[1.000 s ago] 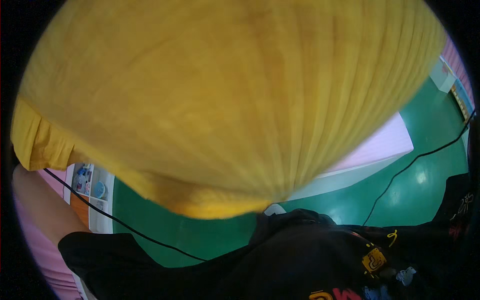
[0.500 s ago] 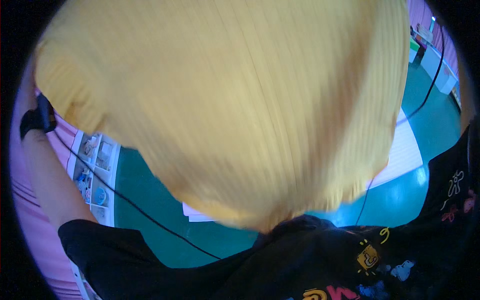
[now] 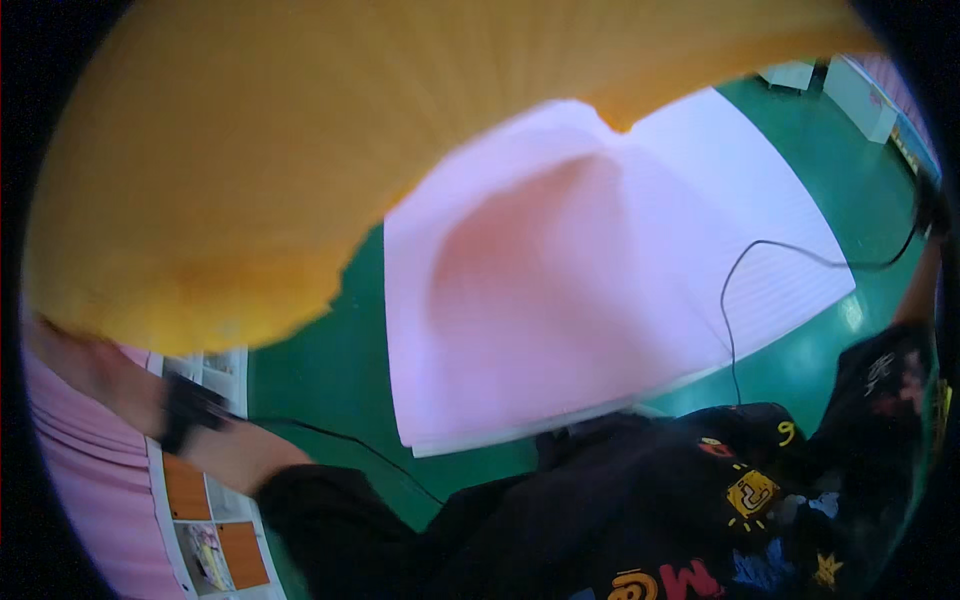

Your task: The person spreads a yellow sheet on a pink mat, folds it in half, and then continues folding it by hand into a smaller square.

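Observation:
A large yellow ribbed cloth [image 3: 300, 130] with a wavy edge hangs raised across the top and left, blurred by motion. What kind of piece it is cannot be made out. My left hand [image 3: 70, 350] is at its lower left edge, closed on the yellow ribbed cloth, with the fingers mostly hidden by the fabric. A black band circles that wrist. On the right, my arm stretches up to the picture's rim; its black wristband [image 3: 931, 205] shows, but the hand is lost past the dark edge. Beneath the cloth lies a broad pale pinkish-white flat surface [image 3: 680, 290], with the cloth's shadow on it.
Green floor [image 3: 310, 390] surrounds the pale surface. White shelving [image 3: 225, 480] with orange-brown panels and a pink curtain [image 3: 90, 490] stand at left. Black cables [image 3: 745, 260] run from both wrists, one across the pale surface. White boxes [image 3: 858, 98] sit at the far right.
The yellow cloth has swung up and away to the left, uncovering the pale surface. My left hand has come lower and nearer; my right wristband has come into view.

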{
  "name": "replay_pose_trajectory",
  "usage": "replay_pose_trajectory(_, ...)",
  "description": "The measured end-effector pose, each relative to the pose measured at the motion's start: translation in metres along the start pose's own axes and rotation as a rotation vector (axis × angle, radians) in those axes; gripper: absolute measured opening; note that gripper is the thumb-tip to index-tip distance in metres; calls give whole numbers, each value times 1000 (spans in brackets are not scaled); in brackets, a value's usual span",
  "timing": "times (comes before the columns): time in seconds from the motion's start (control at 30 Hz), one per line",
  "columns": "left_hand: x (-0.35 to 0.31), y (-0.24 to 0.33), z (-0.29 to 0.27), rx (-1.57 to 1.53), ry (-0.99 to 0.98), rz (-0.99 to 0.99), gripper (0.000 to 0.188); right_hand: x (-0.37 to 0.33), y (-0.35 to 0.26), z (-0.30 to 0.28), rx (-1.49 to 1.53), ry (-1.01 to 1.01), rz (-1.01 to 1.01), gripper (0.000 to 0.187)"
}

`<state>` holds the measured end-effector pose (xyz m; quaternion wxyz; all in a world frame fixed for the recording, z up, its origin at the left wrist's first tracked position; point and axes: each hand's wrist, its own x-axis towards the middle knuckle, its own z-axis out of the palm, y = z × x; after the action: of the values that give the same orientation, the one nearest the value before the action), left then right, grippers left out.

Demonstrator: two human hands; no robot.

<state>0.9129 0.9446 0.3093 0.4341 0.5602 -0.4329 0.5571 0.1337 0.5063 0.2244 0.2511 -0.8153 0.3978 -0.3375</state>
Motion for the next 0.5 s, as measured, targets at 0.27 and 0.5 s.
replay_pose_trajectory(0.27,-153,180,-42,-253,230,-738,36,-85,-16,59,98,80,-105,24)
replay_pose_trajectory(0.5,-169,137,-55,-723,-28,-642,33,-134,-7,53,226,113,-172,14)
